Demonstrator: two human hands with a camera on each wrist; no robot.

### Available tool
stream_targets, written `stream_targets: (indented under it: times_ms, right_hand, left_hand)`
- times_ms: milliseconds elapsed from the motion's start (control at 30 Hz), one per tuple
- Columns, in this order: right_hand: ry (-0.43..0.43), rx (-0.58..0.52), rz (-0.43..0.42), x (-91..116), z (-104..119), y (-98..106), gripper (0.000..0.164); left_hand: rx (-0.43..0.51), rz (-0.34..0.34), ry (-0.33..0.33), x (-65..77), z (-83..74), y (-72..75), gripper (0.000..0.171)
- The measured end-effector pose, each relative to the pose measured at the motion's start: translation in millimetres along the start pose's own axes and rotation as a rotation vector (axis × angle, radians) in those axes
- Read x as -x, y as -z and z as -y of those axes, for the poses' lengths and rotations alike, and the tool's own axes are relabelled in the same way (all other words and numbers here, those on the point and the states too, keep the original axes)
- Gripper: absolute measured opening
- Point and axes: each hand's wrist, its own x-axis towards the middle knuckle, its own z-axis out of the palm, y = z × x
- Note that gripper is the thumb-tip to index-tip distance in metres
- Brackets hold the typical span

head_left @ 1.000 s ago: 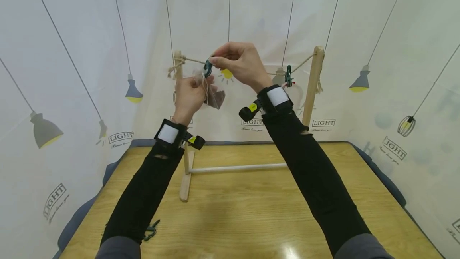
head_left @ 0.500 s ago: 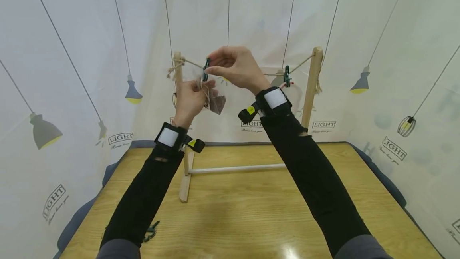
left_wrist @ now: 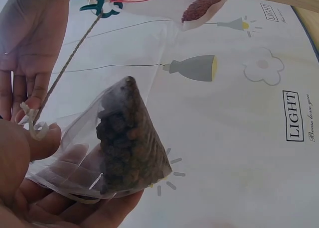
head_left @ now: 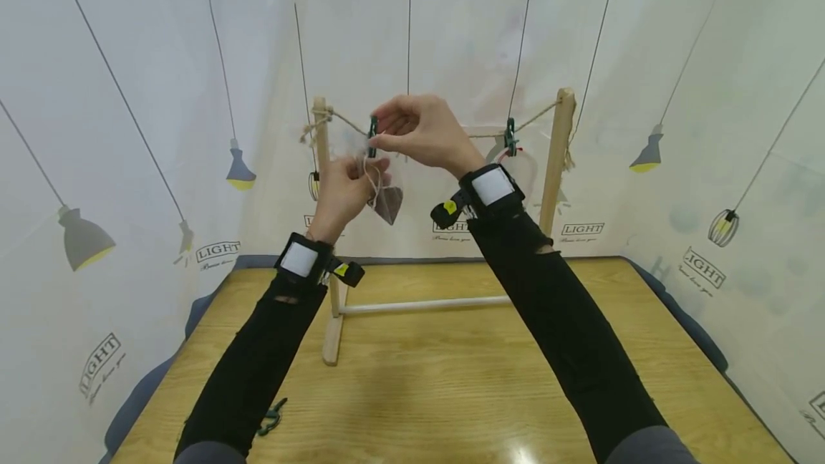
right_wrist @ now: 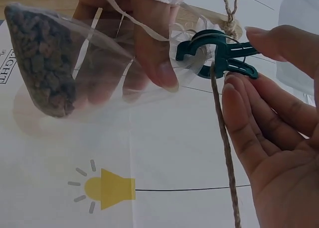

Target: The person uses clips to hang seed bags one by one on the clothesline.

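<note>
My left hand [head_left: 344, 188] holds a sheer drawstring bag [left_wrist: 127, 138] by its gathered neck. Dark granules fill the bag's lower part, and its white string loops over my fingers. In the right wrist view, a green spring clip [right_wrist: 214, 51] sits on the rope [right_wrist: 227, 148] with its jaws at the top of the bag. The right hand [head_left: 428, 134] pinches the clip's two handles between thumb and fingers. Further right on the same rope, a second green clip [head_left: 511, 138] carries another sheer bag [left_wrist: 202, 6] with a red string and reddish contents.
The rope runs between two wooden posts [head_left: 556, 163], joined low down by a white bar [head_left: 425, 303]. Another green clip [head_left: 272, 417] lies on the wooden table [head_left: 399, 385] by my left forearm. Behind hangs a white cloth [head_left: 464, 34] printed with lamps.
Both hands have come down a little with the clip and bag, and the rope sags lower there. The clip has turned more upright. The bag's filled end hangs lower.
</note>
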Motion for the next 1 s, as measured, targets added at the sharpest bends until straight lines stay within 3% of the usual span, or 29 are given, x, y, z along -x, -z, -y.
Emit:
stream_targets:
  times_ms: [233, 367, 533, 633, 900, 1000]
  right_hand:
    - [0.012, 0.036, 0.008, 5, -3, -1, 0.036]
    - [0.025, 0.048, 0.014, 8, -6, -1, 0.039]
    - [0.022, 0.057, 0.029, 13, -6, 1, 0.044]
    - [0.027, 0.072, 0.028, 16, -5, 4, 0.048]
    - [0.066, 0.065, -0.010, 30, -6, 12, 0.061]
    - [0.078, 0.058, -0.032, 35, -5, 15, 0.065]
  left_hand:
    - [-0.023, 0.024, -0.004, 5.2, 8.4, 0.2, 0.040]
    - [-0.010, 0.036, -0.008, 6.3, 12.1, -1.0, 0.034]
    - [-0.060, -0.004, 0.007, 7.8, 12.7, -1.8, 0.025]
    - [-0.039, -0.013, 0.008, 8.7, 12.4, -1.5, 0.028]
    - [0.018, 0.010, -0.081, 12.8, 13.1, 2.2, 0.031]
    - [0.022, 0.011, -0.089, 14.3, 14.0, 3.9, 0.045]
